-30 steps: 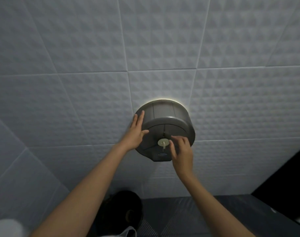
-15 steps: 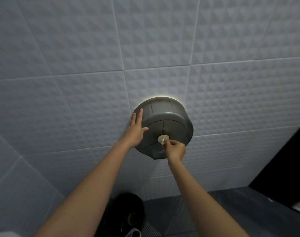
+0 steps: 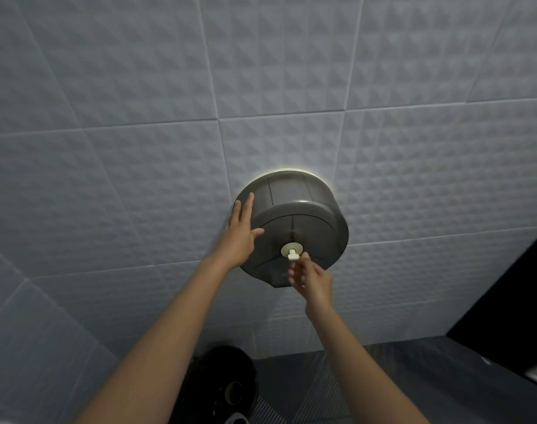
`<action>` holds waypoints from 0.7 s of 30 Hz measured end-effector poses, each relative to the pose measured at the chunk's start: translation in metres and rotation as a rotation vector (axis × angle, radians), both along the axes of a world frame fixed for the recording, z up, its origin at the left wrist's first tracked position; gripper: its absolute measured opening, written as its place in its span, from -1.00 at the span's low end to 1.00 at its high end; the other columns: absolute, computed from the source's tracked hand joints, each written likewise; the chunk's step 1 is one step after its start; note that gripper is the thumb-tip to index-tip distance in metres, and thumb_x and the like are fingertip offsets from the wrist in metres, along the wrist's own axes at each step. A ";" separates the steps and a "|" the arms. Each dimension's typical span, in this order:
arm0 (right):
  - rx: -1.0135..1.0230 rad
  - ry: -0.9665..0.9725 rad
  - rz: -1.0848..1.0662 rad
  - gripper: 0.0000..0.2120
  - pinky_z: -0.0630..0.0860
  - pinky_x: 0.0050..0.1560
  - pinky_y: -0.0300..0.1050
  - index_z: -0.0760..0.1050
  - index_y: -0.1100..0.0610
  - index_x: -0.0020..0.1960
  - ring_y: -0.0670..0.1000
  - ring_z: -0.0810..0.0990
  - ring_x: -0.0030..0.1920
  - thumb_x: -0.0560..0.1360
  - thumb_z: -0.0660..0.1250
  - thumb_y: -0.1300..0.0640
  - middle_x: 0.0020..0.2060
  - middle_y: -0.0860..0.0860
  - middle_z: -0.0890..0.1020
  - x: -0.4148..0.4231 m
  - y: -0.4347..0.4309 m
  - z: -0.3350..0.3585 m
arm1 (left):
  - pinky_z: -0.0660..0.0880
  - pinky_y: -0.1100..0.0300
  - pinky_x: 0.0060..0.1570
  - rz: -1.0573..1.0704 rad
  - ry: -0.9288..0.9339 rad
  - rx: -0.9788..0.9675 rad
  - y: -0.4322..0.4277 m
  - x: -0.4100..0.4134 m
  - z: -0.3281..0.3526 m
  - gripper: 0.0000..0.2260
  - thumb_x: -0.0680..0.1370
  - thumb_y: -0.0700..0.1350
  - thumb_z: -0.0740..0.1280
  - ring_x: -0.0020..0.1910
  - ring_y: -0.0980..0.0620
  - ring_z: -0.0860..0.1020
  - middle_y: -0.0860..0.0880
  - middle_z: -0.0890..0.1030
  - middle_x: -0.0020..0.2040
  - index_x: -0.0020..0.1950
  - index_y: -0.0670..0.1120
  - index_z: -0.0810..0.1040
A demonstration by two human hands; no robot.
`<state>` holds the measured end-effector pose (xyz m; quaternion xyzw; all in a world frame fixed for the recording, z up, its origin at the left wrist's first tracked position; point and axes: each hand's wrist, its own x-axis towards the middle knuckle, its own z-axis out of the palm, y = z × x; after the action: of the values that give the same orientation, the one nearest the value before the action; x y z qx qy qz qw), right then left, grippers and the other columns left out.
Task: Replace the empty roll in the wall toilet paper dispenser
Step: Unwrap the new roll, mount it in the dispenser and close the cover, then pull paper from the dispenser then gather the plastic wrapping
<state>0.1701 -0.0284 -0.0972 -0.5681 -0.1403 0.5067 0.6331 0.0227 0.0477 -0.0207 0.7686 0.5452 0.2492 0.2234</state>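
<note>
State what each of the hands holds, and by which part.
Nothing is gripped. Left hand lies flat against the dispenser's left side; right hand is open just below the key.

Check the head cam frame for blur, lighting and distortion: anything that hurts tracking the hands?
Head view: dim, even light with a pale glow along the top rim of the dispenser; right hand is motion-blurred at the fingers below the white knob; left hand is sharp, flat on the cover's side; wide-angle lens bends the tile grout lines.
</note>
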 end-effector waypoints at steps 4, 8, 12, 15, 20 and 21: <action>-0.179 -0.386 -0.098 -0.74 0.58 -0.02 0.08 0.44 0.11 -0.10 0.09 0.60 -0.13 0.48 0.35 -0.08 -0.11 0.15 0.61 0.013 -0.002 -0.046 | 0.07 0.00 0.51 0.021 -0.022 0.077 -0.002 -0.004 -0.006 -0.35 0.61 -0.02 0.20 0.57 0.01 -0.07 -0.04 -0.08 0.60 0.55 0.14 -0.16; -0.116 -0.393 -0.002 -0.54 0.49 0.15 0.03 0.33 0.07 0.28 0.02 0.50 0.12 0.48 0.35 -0.09 0.13 0.02 0.48 0.029 0.002 -0.076 | 0.18 0.07 0.46 0.140 -0.190 0.292 -0.016 0.002 -0.034 -0.42 0.60 0.08 0.18 0.53 0.06 0.11 0.02 0.10 0.57 0.55 0.09 0.00; 0.097 -0.438 0.219 -0.55 0.39 0.18 -0.16 0.31 0.04 0.39 -0.06 0.45 0.25 0.55 0.25 -0.05 0.25 -0.05 0.48 0.042 0.015 -0.092 | 0.25 0.10 0.44 0.291 -0.482 0.352 -0.029 0.012 -0.089 -0.42 0.60 0.00 0.21 0.48 0.17 0.17 0.08 0.16 0.53 0.54 0.09 0.02; 0.195 -0.460 0.282 -0.53 0.40 0.24 -0.19 0.32 0.06 0.43 -0.11 0.45 0.28 0.55 0.26 -0.02 0.29 -0.08 0.50 0.051 0.023 -0.103 | 0.34 0.09 0.39 0.334 -0.661 0.300 -0.033 0.021 -0.130 -0.41 0.60 -0.03 0.21 0.49 0.08 0.24 0.01 0.15 0.56 0.53 0.18 -0.03; 0.307 -0.476 0.322 -0.53 0.39 0.33 -0.13 0.33 0.05 0.43 -0.14 0.46 0.31 0.55 0.26 -0.02 0.31 -0.09 0.51 0.064 0.032 -0.120 | 0.32 0.60 0.12 0.424 -0.752 0.216 -0.039 0.042 -0.178 -0.43 0.62 -0.13 0.20 0.33 0.17 0.37 0.08 0.31 0.40 0.54 0.09 -0.01; 0.327 -0.470 0.329 -0.54 0.39 0.31 -0.16 0.33 0.04 0.43 -0.16 0.46 0.30 0.55 0.26 -0.02 0.30 -0.12 0.51 0.066 0.032 -0.121 | 0.33 0.60 0.11 0.431 -0.772 0.183 -0.041 0.046 -0.189 -0.45 0.62 -0.12 0.19 0.31 0.19 0.39 0.09 0.33 0.38 0.54 0.07 0.01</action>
<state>0.2362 0.0041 -0.2181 -0.5303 -0.4518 0.4279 0.5759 0.0683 0.0064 -0.2100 0.5047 0.5453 0.6057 0.2848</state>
